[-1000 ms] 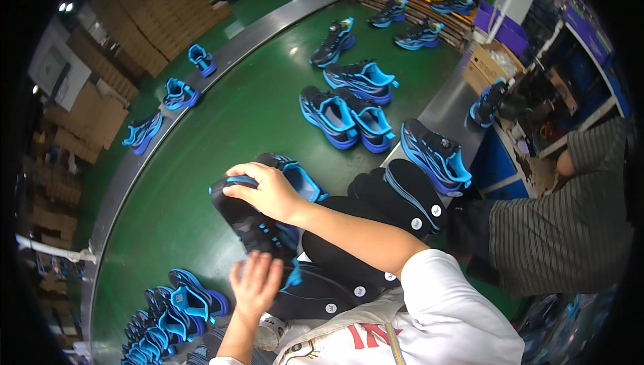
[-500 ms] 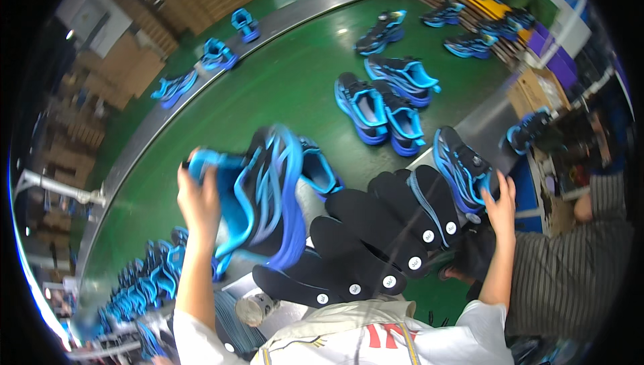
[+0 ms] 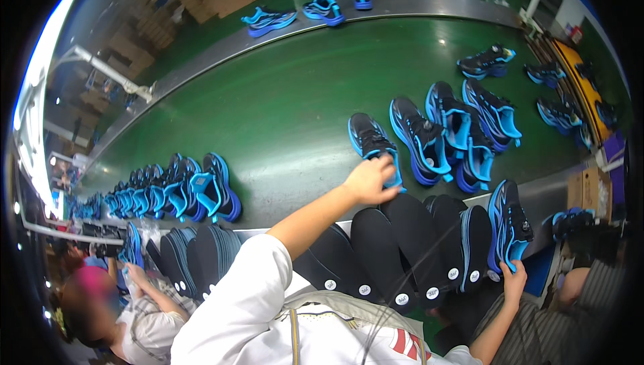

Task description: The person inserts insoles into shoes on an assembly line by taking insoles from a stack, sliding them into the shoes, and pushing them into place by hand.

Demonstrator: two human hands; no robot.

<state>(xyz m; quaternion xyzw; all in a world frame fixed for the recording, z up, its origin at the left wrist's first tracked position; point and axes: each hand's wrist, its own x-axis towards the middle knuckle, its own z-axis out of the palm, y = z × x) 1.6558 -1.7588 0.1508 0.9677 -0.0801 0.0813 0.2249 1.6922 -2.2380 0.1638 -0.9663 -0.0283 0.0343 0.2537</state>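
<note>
My left hand reaches forward over the green surface, its bent fingers at the collar of a black and blue sneaker that stands there. The fingertips are partly hidden inside the shoe opening. At the right, my right hand grips the heel of another black and blue sneaker, which rests toe away at the near edge. Between my arms lie several black insoles with round white stickers at their heel ends.
Several matching sneakers stand to the right of my left hand. A long row of them runs along the left. Stacked insoles lie near left. A co-worker sits at the left; another person's striped clothing shows at right.
My view has turned left. The sneaker raised in my left hand is out of it, and that hand is now at another sneaker on the green surface. My right hand stays on its sneaker's heel.
</note>
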